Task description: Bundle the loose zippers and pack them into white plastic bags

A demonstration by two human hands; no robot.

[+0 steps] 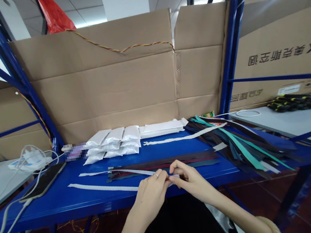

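Observation:
Close together at the front edge of the blue shelf, my left hand (152, 190) and my right hand (191, 181) both have their fingers pinched on a white zipper (104, 187). Its two long white strips run out to the left from under my left hand, spread apart. The end between my fingertips is mostly covered. Just behind my hands lies a row of dark zippers (162, 163) in grey, maroon and blue-green. Another white zipper (184, 137) stretches across the shelf farther back.
Stacked white packets (112, 143) and flat white bundles (161, 128) stand against the cardboard back wall (116, 87). A loose pile of black and teal zippers (229, 140) spreads on the right. At left lie a phone (44, 182) and white cables (6, 220). Blue posts (233, 38) flank the shelf.

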